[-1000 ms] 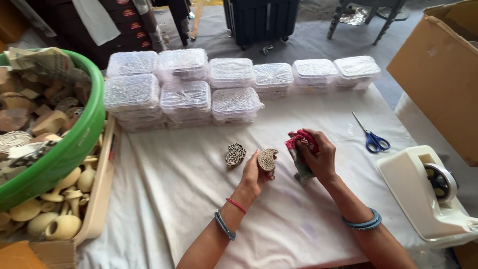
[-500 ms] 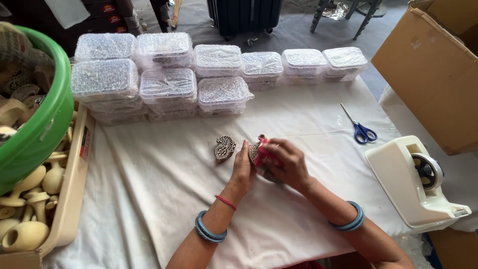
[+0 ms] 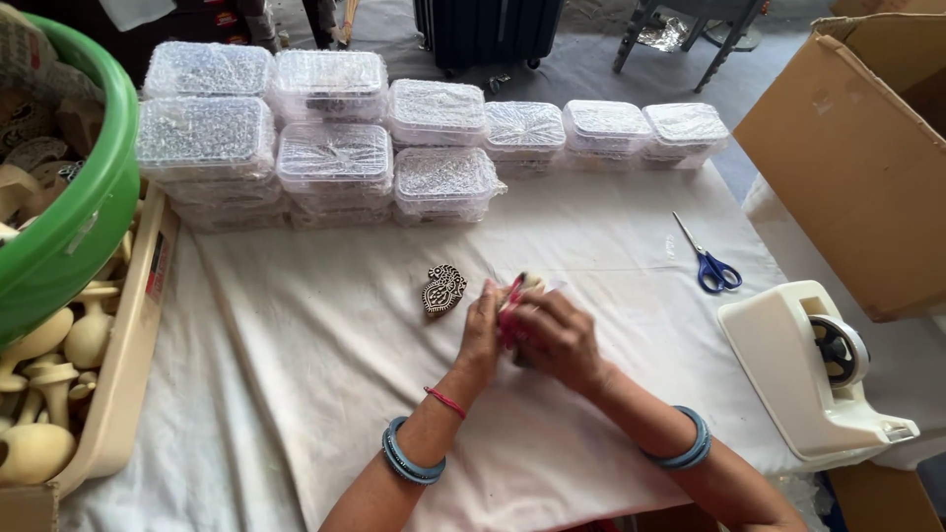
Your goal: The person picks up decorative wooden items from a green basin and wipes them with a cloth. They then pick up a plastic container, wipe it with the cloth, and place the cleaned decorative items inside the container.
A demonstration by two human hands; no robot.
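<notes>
White cloth [image 3: 325,345] covered the table; on it we recorded both hands working close together near the middle. Left hand [image 3: 480,330]: fingers curled upright against a small pale wooden piece [image 3: 530,284], of which only the top showed above the fingers; wrist carried a thin red thread and a blue bangle. Right hand [image 3: 554,338]: closed over the same piece from the other side, pressing a red strip [image 3: 510,305] between the two hands; what the strip was we could not tell. Just beside the left hand, apart from it, lay a dark carved wooden block [image 3: 443,289], patterned face up. Along the far edge we counted stacked clear plastic boxes [image 3: 335,153] in two rows. To the right lay blue-handled scissors [image 3: 711,266], closed, well apart from the hands; nearer the edge stood a cream tape dispenser [image 3: 810,369]. An open cardboard carton [image 3: 847,167] stood beyond the table's right side. At the left we noted a green plastic tub [image 3: 79,232] filled with carved pieces, and under it a beige tray [image 3: 128,355] holding pale turned wooden handles [image 3: 59,340]
</notes>
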